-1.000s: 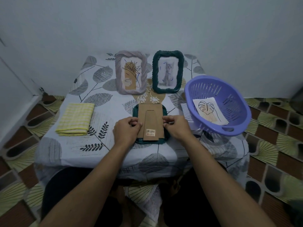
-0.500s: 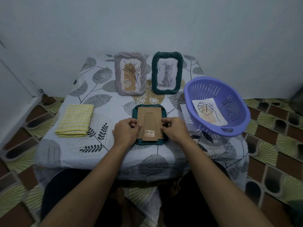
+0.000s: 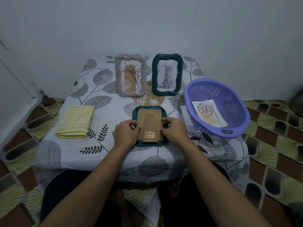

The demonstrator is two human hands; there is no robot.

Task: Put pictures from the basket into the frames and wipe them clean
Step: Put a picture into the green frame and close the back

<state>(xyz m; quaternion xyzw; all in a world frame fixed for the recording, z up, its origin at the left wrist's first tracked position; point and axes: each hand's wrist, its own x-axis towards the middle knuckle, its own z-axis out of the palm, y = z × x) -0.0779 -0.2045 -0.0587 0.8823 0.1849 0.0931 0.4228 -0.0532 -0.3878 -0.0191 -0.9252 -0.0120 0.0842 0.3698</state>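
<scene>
Pale blue walls close in behind a small table [image 3: 68, 141] draped in a leaf-print cloth, set on a tiled floor. At the middle of the table's near edge lies a green frame [image 3: 161, 112] face down, its brown backing board [image 3: 150, 114] and stand flap, with a barcode sticker [image 3: 150, 134], turned up toward you. Your left hand [image 3: 125, 133] rests on the frame's left side, fingers curled and thumb pressed against the board's edge. Your right hand [image 3: 174, 130] mirrors it on the right side, fingertips pinching at the board's edge; whether either grip truly holds the board or only presses on it, you cannot tell from this view.

Along the far edge stand two frames upright and just beside each other: a grey frame [image 3: 131, 91] holding a plant drawing, and a dark frame [image 3: 167, 91] holding a cat picture. At the right edge sits a purple basket [image 3: 211, 131], overhanging the table's side and tilted toward you, with one leaf picture [image 3: 209, 113] lying inside it. A white sheet shows beneath the basket's left rim. Near the left edge lies a folded yellow cloth [image 3: 75, 121], well apart from both hands. Your bare forearms reach in from the bottom, either side of the face-down frame.
</scene>
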